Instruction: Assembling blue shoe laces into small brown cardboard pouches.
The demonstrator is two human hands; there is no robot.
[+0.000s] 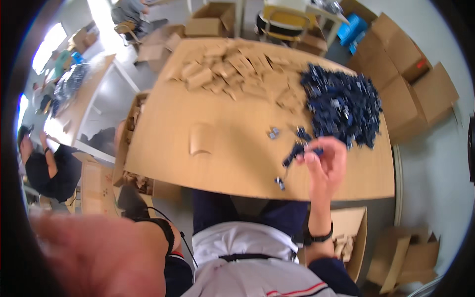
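Pickup step, prob.: R hand (pixel 327 161) pinches small dark-blue, plastic-looking piece (pixel 294 153) over tan wood-look table (pixel 237 166), near heaped dark-blue pcs (pixel 341 106). L hand (pixel 106 257) blurred, lower left; can't tell grip. Next move prob. calls for steady fingertip hold, clear of strays (pixel 280 183).

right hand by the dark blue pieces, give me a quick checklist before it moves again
1. Right hand has a dark blue piece: ok, apparently pinched between thumb and finger.
2. Left hand empty: cannot tell; blurred, close to the camera.
3. Curved brown card clear of the brown card pile: ok, lying apart.
4. Dark blue pile on the table: ok, toward the far right.
5. Small silvery pieces gathered into that pile: not ok, lying outside it.
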